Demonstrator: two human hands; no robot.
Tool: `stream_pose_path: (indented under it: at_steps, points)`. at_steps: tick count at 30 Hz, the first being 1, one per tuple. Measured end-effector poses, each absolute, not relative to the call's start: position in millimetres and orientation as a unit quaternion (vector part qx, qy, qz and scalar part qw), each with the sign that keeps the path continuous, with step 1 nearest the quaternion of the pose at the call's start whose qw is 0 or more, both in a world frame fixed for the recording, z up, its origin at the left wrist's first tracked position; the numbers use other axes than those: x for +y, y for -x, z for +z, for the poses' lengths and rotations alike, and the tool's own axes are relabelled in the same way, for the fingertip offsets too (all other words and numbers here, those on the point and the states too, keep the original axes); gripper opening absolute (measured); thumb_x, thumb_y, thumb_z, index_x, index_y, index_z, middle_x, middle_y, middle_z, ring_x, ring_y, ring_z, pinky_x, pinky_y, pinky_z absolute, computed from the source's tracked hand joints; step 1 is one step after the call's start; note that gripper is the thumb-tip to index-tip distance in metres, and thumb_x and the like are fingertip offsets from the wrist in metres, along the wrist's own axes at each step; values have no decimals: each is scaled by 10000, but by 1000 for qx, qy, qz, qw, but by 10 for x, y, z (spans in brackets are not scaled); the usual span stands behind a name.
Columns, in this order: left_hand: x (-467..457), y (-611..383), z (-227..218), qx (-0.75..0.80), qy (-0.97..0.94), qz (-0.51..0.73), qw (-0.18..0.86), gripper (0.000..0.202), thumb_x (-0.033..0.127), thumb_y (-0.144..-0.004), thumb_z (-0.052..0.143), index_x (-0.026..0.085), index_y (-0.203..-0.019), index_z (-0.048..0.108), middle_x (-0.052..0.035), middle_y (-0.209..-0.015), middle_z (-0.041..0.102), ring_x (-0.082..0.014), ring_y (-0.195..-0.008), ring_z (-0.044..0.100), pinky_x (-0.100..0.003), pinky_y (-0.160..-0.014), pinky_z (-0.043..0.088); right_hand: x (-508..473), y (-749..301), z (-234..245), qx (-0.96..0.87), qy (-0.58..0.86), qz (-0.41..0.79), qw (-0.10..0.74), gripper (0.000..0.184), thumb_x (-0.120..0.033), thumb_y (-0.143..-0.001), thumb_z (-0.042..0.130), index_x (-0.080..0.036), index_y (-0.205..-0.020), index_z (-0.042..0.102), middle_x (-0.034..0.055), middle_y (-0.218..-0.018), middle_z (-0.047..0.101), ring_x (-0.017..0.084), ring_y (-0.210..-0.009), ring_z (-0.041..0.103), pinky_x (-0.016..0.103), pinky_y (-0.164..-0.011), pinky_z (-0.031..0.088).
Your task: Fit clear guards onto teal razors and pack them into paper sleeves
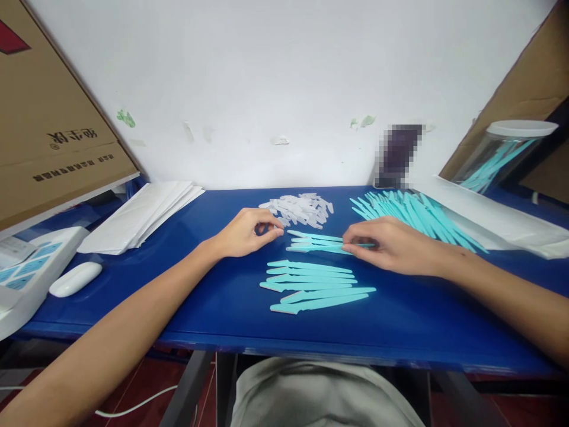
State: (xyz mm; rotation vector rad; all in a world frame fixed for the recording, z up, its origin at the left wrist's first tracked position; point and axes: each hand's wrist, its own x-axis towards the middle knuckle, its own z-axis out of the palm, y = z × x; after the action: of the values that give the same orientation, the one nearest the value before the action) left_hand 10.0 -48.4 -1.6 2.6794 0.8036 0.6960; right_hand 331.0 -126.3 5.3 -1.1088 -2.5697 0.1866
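My left hand [246, 232] rests on the blue table [213, 296], its fingers pinched on a small white cap at the edge of a heap of white caps [300, 210]. My right hand [386, 244] pinches the thin end of a teal plastic razor-like stick [313, 243] that lies with two others between my hands. A neat row of several teal sticks [313, 286] lies nearer to me. A large loose pile of the same teal sticks [413, 213] is spread behind my right hand.
A stack of white paper sleeves [142, 213] lies at the left, with a white mouse [75, 279] and a white device [26, 267] beside it. Cardboard boxes [48, 112] stand left and right. A clear jar of teal sticks [502, 154] leans at the right.
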Motion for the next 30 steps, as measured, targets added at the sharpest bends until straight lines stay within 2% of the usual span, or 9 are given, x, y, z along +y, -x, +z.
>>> stream_pose_path:
  at_steps: [3,8,14,20,26,30]
  points:
    - [-449,-41,-5,284,-925,222,122,250,370,-941,634,170,-937,783,-42,-804,698,-132,-674,558,-252,-641,440,-1249,-3323,52,-895,396,85,187,271,-389,-1016,482,-202,-922,656,3,-730,684,128,-565,547,262,-572,359]
    - [-516,-94,19,241,-936,152,206,246,400,-911,709,168,-874,781,-37,-793,708,-121,-669,579,-241,-632,440,-1245,-3317,50,-887,413,105,181,312,-433,-1043,430,-210,-953,629,-29,-627,595,127,-527,489,265,-563,335]
    - [-578,-192,-32,210,-932,175,238,195,276,-961,647,149,-868,761,-51,-821,722,-126,-703,619,-233,-636,446,-1241,-3301,17,-883,411,112,197,307,-431,-1043,429,-208,-984,632,-12,-720,663,125,-560,530,265,-585,354]
    - [-542,-236,-98,232,-925,217,211,240,320,-994,595,150,-920,748,-43,-834,735,-134,-703,628,-237,-655,453,-1200,-3356,0,-876,439,61,190,315,-445,-1029,439,-212,-973,643,-7,-708,673,132,-538,527,275,-580,349]
    - [-396,-58,-68,305,-937,156,70,328,308,-1026,497,183,-1249,702,-53,-953,781,-175,-766,690,-269,-696,460,-1161,-3394,-7,-876,459,13,144,283,-401,-991,466,-214,-889,653,9,-730,672,158,-624,577,287,-616,361]
    - [-318,45,-63,299,-946,123,36,302,304,-1025,503,201,-1188,735,-64,-1128,774,-213,-948,719,-298,-802,480,-1152,-3387,-8,-881,456,-14,127,285,-403,-978,483,-209,-880,668,25,-737,656,177,-658,574,312,-647,363]
